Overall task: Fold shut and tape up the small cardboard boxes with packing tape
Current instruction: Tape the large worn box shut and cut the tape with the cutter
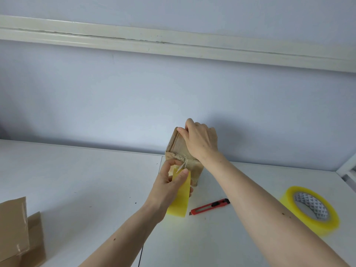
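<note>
White tabletop [81, 180] fills the lower half of the head view, backed by a pale blue wall [115, 93] crossed by one cream moulding strip [173, 42]. One small cardboard box [178, 149] stands just right of centre, near the wall. The right hand [200, 140] reaches over its top, fingers curled round the far upper edge. Below it, the left hand [169, 186] pinches one cut strip of yellow packing tape [181, 197] between thumb and fingers against the box's near face; the strip's lower end hangs loose over the table. One red utility knife [211, 206] lies just right of the strip. One roll of yellow packing tape [310, 209] rests at the right edge. Two taped brown boxes [17, 234] sit at lower left, touching.
</note>
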Available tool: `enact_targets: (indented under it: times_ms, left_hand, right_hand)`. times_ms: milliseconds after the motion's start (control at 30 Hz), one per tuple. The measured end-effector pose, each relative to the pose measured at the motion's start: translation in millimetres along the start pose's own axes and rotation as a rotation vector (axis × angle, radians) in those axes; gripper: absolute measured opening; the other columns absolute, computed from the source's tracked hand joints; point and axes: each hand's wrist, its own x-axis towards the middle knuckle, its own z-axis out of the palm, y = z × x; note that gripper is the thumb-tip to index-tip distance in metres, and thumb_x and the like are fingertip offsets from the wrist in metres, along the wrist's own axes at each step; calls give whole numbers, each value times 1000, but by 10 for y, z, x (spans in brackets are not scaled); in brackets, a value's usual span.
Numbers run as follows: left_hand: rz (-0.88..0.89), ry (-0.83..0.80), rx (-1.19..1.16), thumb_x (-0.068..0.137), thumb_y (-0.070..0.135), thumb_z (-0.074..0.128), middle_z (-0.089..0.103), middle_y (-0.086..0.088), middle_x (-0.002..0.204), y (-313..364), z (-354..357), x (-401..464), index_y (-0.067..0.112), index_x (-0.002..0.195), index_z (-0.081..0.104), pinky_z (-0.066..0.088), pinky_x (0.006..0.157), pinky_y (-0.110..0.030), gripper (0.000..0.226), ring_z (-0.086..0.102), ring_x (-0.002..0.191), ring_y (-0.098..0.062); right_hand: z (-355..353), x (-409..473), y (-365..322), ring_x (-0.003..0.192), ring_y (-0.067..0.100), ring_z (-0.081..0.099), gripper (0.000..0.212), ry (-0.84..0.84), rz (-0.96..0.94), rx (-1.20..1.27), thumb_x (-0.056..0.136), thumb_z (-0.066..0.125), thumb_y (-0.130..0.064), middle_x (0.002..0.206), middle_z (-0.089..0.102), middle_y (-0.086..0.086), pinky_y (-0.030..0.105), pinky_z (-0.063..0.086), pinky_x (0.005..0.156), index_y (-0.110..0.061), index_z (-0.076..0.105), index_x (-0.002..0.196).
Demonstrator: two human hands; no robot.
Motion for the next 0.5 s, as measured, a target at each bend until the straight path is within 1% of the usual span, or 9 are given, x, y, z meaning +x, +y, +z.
enact_targets:
  times_ms: [33, 67, 100, 133, 200, 267, 367, 433, 500]
  left_hand:
    - [0, -6, -10, 97, 26, 65, 72, -23, 99, -1, 4, 22, 25, 116, 55, 60, 66, -38, 21, 71, 71, -28]
    - [-2, -11, -19, 97, 26, 65, 72, -23, 99, 5, 9, 40, 25, 116, 55, 60, 66, -38, 21, 71, 71, -28]
    - [-3, -15, -28, 97, 26, 65, 72, -23, 98, 9, 13, 60, 25, 116, 55, 60, 66, -38, 21, 70, 71, -28]
    - [1, -18, -38, 97, 26, 65, 73, -21, 96, 19, 10, 84, 25, 116, 55, 59, 66, -38, 21, 70, 71, -28]
    - [8, -32, -42, 96, 26, 66, 73, -19, 92, 31, 1, 112, 24, 115, 56, 58, 66, -37, 21, 69, 70, -28]
    - [3, -47, -34, 96, 25, 67, 73, -17, 93, 33, 0, 128, 24, 115, 56, 58, 65, -36, 22, 69, 70, -27]
    - [-51, -35, -40, 95, 22, 67, 75, -12, 90, 18, -7, 151, 23, 115, 58, 57, 61, -31, 22, 71, 70, -23]
    - [-78, -57, -52, 96, 20, 67, 75, -13, 85, 12, -13, 172, 19, 115, 58, 58, 64, -34, 21, 70, 69, -25]
    - [-71, -64, -16, 95, 19, 68, 74, -14, 81, 26, -21, 192, 18, 115, 57, 59, 67, -38, 22, 68, 68, -27]
  right_hand:
    - [-20, -7, -12, 88, 32, 62, 45, 9, -13, -41, 107, 25, -51, 90, 67, 5, 37, 33, 71, -14, 50, 105]
    - [-46, -10, -25, 87, 33, 62, 43, 0, -11, -59, 108, 23, -50, 89, 67, 6, 37, 31, 70, -15, 48, 103]
    - [-59, -14, -43, 91, 33, 63, 44, -27, 7, -46, 108, 20, -49, 93, 68, 8, 37, 32, 71, -15, 47, 103]
    - [-63, -20, -67, 98, 33, 61, 46, -70, 34, -6, 108, 18, -49, 101, 68, 9, 39, 33, 74, -14, 48, 108]
    - [-30, -75, -107, 116, 32, 52, 54, -158, 84, 92, 105, 16, -53, 122, 60, 10, 46, 36, 88, -13, 47, 122]
    - [39, -127, -110, 128, 29, 41, 57, -209, 109, 108, 103, 16, -57, 135, 51, 7, 50, 34, 101, -15, 43, 130]
    - [87, -135, -91, 130, 28, 37, 57, -231, 124, 88, 103, 16, -59, 138, 48, 6, 50, 32, 102, -18, 41, 132]
    - [95, -121, -77, 130, 28, 36, 57, -234, 123, 94, 103, 16, -59, 138, 47, 6, 50, 31, 102, -18, 41, 133]
    - [62, -101, -58, 133, 28, 34, 58, -260, 121, 127, 103, 16, -59, 143, 46, 6, 51, 29, 105, -17, 40, 136]
